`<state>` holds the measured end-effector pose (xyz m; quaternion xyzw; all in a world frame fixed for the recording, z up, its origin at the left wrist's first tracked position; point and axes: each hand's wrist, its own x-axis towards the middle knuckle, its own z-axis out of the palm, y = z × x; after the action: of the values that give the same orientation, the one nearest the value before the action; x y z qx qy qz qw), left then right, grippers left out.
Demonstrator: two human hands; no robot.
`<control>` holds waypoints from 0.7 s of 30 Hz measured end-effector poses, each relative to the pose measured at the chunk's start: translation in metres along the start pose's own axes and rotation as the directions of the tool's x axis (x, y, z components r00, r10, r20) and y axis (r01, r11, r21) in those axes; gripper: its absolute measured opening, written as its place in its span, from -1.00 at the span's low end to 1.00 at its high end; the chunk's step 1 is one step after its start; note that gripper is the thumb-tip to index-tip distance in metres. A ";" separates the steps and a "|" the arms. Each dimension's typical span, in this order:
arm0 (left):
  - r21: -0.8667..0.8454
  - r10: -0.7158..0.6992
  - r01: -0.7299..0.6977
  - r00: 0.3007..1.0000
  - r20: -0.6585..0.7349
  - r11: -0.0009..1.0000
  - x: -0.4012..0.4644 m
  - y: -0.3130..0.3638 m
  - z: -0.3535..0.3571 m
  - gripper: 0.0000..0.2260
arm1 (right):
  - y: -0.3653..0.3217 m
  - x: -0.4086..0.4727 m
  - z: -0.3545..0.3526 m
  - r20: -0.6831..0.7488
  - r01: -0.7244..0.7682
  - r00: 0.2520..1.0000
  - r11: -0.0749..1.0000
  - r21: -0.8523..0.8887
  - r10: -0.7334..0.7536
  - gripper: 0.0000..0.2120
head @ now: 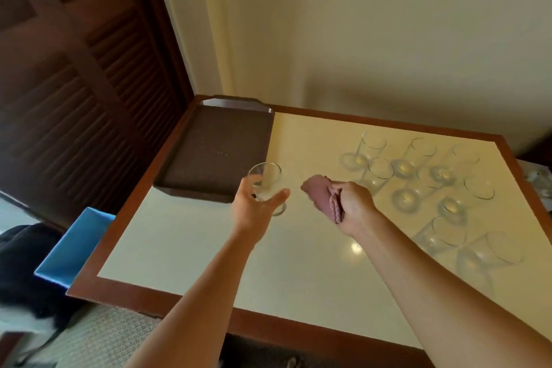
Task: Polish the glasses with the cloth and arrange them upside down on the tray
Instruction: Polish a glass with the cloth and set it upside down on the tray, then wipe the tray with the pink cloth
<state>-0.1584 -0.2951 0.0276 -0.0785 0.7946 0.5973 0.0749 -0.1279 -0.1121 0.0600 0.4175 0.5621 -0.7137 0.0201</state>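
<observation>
Beside the brown tray (215, 143), nine glasses (418, 164) crowded the table (209, 248); left hand (254, 212) gripped a tenth glass (265, 182), right hand (352, 206) clutched the cloth (319, 194).

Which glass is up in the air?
The glass gripped by the left hand, beside the tray. The other glasses all stand on the table.

This looks like a room in a home or a guest lodging rather than a workplace. A dark louvered wooden door (89, 75) meets plain cream walls (388, 24), and a wood-framed cream tabletop (227, 251) stands in the corner carrying a brown serving tray (215, 143) and a cluster of drinking glasses (433, 182). Patterned carpet (101, 337) covers the floor.
</observation>
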 end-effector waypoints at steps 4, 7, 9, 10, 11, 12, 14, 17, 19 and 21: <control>0.156 -0.070 0.052 0.992 0.108 0.986 0.003 -0.053 -0.019 -0.30 | 0.002 0.017 0.022 -0.037 -0.011 0.999 1.000 -0.011 0.011 -0.69; 0.223 -0.074 0.038 0.985 0.153 0.974 0.011 -0.069 -0.033 -0.30 | 0.005 0.019 0.047 0.001 -0.028 1.000 0.999 -0.033 0.028 -0.76; 0.250 -0.046 0.004 0.985 0.165 0.968 0.021 -0.076 -0.041 -0.34 | 0.008 0.023 0.062 -0.009 -0.038 0.999 0.997 -0.064 0.038 -0.80; 0.258 -0.035 -0.011 0.984 0.174 0.966 0.025 -0.079 -0.042 -0.36 | 0.008 0.023 0.068 -0.006 -0.042 0.999 0.996 -0.080 0.042 -0.82; 0.260 -0.029 -0.022 0.982 0.188 0.965 0.030 -0.082 -0.045 -0.37 | 0.008 0.028 0.077 0.007 -0.032 0.999 0.996 -0.079 0.032 -0.83; 0.257 -0.020 -0.033 0.979 0.202 0.966 0.032 -0.084 -0.047 -0.36 | 0.005 0.029 0.086 0.023 -0.028 0.999 0.997 -0.076 0.030 -0.83; 0.239 -0.006 -0.052 0.972 0.235 0.970 0.038 -0.091 -0.051 -0.36 | 0.001 0.032 0.106 0.061 -0.022 0.998 0.996 -0.084 0.027 -0.82; 0.246 0.005 -0.084 0.952 0.306 0.966 0.044 -0.096 -0.057 -0.31 | -0.006 0.031 0.143 0.118 0.059 0.992 0.990 -0.125 -0.044 -0.88; 0.304 -0.003 -0.121 0.926 0.378 0.945 0.047 -0.098 -0.067 -0.23 | -0.003 0.035 0.174 0.139 0.166 0.981 0.962 -0.218 -0.138 -0.89; 0.408 -0.015 -0.169 0.911 0.411 0.897 0.057 -0.098 -0.093 -0.29 | 0.002 0.033 0.211 0.200 0.328 0.942 0.862 -0.385 -0.269 -0.85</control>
<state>-0.1951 -0.4129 -0.0510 0.0975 0.8772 0.4106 0.2288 -0.2694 -0.2713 0.0422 0.2606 0.7553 -0.6003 0.0360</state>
